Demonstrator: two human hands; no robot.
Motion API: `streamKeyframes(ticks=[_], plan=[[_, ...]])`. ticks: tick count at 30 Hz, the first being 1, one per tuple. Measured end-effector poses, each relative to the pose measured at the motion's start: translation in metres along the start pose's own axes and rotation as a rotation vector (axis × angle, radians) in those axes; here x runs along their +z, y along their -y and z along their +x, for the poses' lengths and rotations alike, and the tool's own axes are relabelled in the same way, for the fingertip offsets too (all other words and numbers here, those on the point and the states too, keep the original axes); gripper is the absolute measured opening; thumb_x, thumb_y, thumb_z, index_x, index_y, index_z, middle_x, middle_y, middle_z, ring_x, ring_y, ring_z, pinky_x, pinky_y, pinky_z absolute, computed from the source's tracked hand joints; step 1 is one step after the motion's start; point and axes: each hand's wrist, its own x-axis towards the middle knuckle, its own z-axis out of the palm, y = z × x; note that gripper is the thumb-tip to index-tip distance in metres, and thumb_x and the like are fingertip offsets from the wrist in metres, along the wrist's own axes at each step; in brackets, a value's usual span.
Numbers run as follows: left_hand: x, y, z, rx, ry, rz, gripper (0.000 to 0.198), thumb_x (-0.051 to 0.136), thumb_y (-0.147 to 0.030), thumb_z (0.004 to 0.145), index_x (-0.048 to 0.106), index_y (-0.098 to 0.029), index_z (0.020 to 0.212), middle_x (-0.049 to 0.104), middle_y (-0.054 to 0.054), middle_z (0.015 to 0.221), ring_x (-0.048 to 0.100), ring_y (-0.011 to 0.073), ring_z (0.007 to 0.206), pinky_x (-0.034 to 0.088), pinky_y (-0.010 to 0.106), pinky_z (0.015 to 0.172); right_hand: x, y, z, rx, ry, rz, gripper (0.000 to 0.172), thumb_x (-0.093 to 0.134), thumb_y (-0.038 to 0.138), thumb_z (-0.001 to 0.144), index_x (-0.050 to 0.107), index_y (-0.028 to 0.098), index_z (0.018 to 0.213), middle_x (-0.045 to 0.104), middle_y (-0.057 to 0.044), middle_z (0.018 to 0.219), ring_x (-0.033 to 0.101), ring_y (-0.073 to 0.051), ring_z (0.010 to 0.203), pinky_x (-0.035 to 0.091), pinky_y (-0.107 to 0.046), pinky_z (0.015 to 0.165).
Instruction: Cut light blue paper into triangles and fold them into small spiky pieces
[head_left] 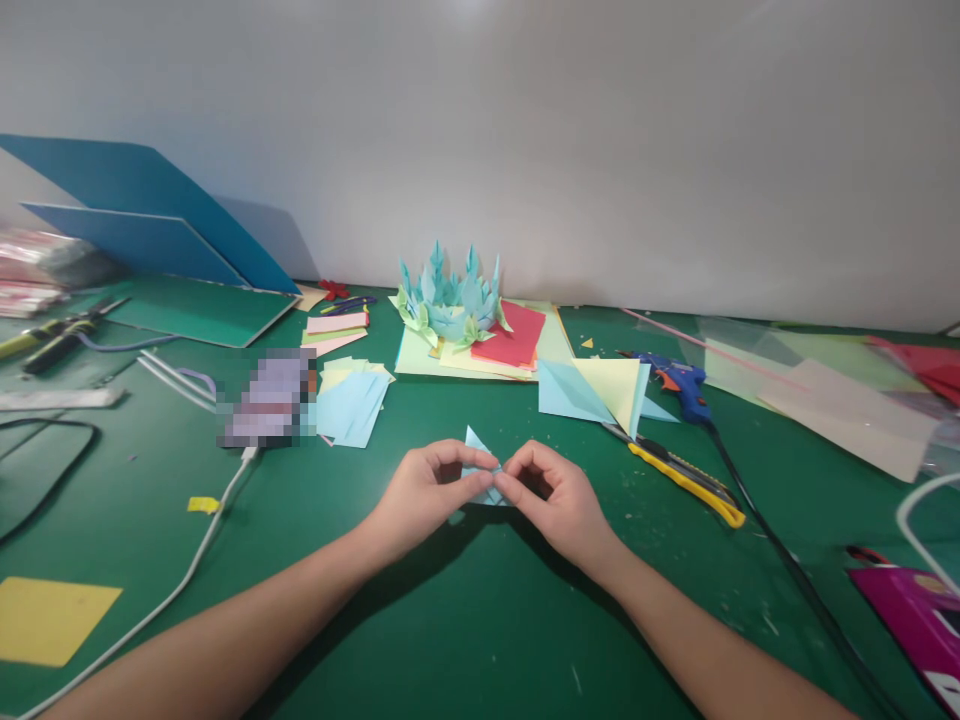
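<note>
Green table (487,625); small light-blue folded paper (491,496), pointed tip, between fingers (459,454).

The small folded blue piece (492,496) in the near middle is matt, creased paper; the far crown (450,310) is matt folded paper too. The green tabletop (420,640) looks smooth, faintly shiny. On the right, the glue gun (684,388) and the cutter's yellow handle (691,488) look like smooth plastic.
</note>
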Motion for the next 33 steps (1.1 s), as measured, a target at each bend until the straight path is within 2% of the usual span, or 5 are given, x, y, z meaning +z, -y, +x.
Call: streamKeyframes(ticks=[13, 19, 23, 29, 33], plan=[[-0.0002, -0.0020, 0.0001, 0.072, -0.024, 0.119, 0.013, 0.069, -0.026, 0.066, 0.070, -0.016, 0.074, 0.069, 0.003, 0.076, 0.060, 0.0139, 0.066, 0.047, 0.026, 0.063, -0.0009, 0.0021, 0.0016, 0.057, 0.054, 0.114, 0.029, 0.062, 0.044, 0.077, 0.047, 0.020, 0.067, 0.047, 0.004, 0.059, 0.044, -0.010, 0.052, 0.038, -0.023, 0.050], [-0.0009, -0.0021, 0.0006, 0.067, -0.009, 0.121, 0.015, 0.069, -0.028, 0.065, 0.071, -0.016, 0.074, 0.067, 0.002, 0.071, 0.056, 0.0123, 0.060, 0.044, 0.025, 0.058, -0.0018, 0.0001, 0.0036, 0.133, 0.139, 0.248, 0.032, 0.064, 0.049, 0.075, 0.050, 0.020, 0.081, 0.051, 0.004, 0.062, 0.047, -0.010, 0.054, 0.040, -0.024, 0.052], [-0.0010, -0.0032, 0.0011, 0.057, -0.012, 0.096, 0.015, 0.071, -0.028, 0.062, 0.071, -0.016, 0.071, 0.066, 0.002, 0.066, 0.056, 0.0127, 0.060, 0.044, 0.025, 0.055, -0.0022, -0.0001, 0.0033, 0.128, 0.158, 0.270, 0.034, 0.063, 0.050, 0.076, 0.049, 0.021, 0.083, 0.050, 0.005, 0.062, 0.048, -0.010, 0.055, 0.039, -0.024, 0.054], [-0.0005, -0.0040, 0.0003, 0.028, -0.036, 0.046, 0.015, 0.070, -0.026, 0.062, 0.071, -0.016, 0.074, 0.070, 0.003, 0.075, 0.060, 0.0138, 0.065, 0.048, 0.026, 0.062, -0.0019, -0.0009, 0.0006, 0.179, 0.257, 0.325, 0.039, 0.065, 0.048, 0.075, 0.041, 0.023, 0.092, 0.053, 0.005, 0.069, 0.050, -0.011, 0.060, 0.041, -0.026, 0.060], [0.0013, -0.0048, -0.0013, 0.057, -0.048, 0.138, 0.016, 0.067, -0.026, 0.063, 0.072, -0.016, 0.074, 0.069, 0.003, 0.073, 0.057, 0.0119, 0.058, 0.046, 0.024, 0.056, -0.0007, 0.0008, -0.0009, 0.161, 0.248, 0.300, 0.038, 0.067, 0.045, 0.073, 0.037, 0.024, 0.084, 0.041, 0.008, 0.065, 0.043, -0.009, 0.055, 0.037, -0.022, 0.055]])
